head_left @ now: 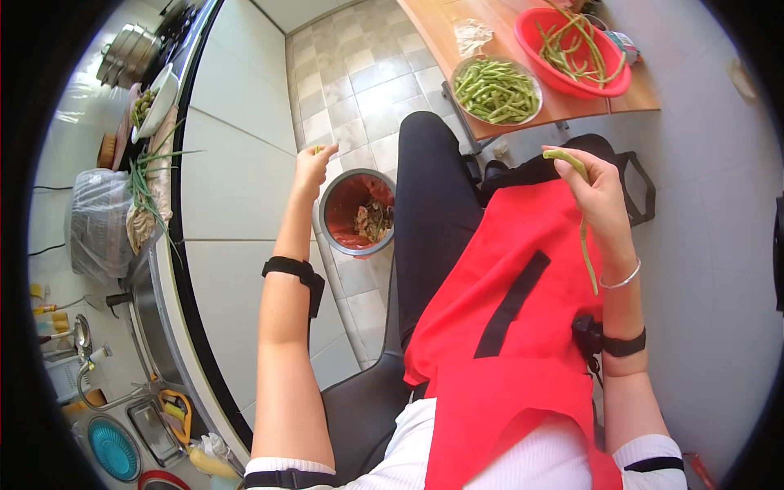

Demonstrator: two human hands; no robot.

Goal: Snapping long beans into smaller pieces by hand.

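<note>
My right hand [600, 184] is closed around a long green bean [588, 245], whose lower end hangs down past the wrist over my red apron. One end of the bean sticks out above the thumb. My left hand [312, 170] is pinched on a small yellow-green bit [318, 150], just beyond the upper left of a grey waste bin [333, 237]. The bin has a red liner and scraps inside. On the wooden table stands a bowl of snapped green bean pieces [498, 91]. Beside it, a red plastic basin [563, 85] holds long whole beans [600, 61].
A crumpled pale wrapper [472, 36] lies on the table [449, 16] behind the bowl. At left, a counter carries spring onions [145, 184], a white dish [167, 98], a steel pot [129, 53] and a sink area with a tap [86, 376]. My chair [359, 416] is beneath me.
</note>
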